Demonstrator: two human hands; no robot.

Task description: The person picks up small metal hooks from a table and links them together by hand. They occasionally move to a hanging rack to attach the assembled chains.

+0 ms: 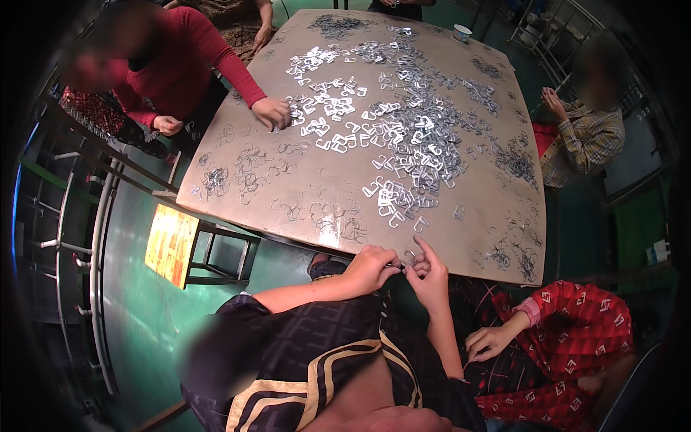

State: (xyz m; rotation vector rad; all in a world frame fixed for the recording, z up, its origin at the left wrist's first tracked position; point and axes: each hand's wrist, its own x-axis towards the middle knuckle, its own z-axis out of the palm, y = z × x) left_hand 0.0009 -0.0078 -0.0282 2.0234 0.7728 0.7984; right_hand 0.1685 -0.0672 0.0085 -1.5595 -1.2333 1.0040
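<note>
My left hand (pixel 372 271) and my right hand (pixel 430 279) meet just off the near edge of the table. Between their fingertips is a small metal hook (pixel 409 257), partly covered by the fingers. The left thumb and forefinger pinch at it, and the right thumb presses on it from the other side while one right finger points up. Beyond my hands, loose silver hooks (pixel 392 198) lie in a heap on the brown tabletop (pixel 302 189). Thin dark wire pieces (pixel 345 229) are scattered nearer the edge.
Across on the left, a person in a red sweater (pixel 209 54) has a hand on the hooks. A person in a plaid shirt (pixel 586 140) is at the right. Close by my right arm is a red patterned sleeve (pixel 583 324). A wooden stool (pixel 171 245) and a white cup (pixel 462 32) are visible.
</note>
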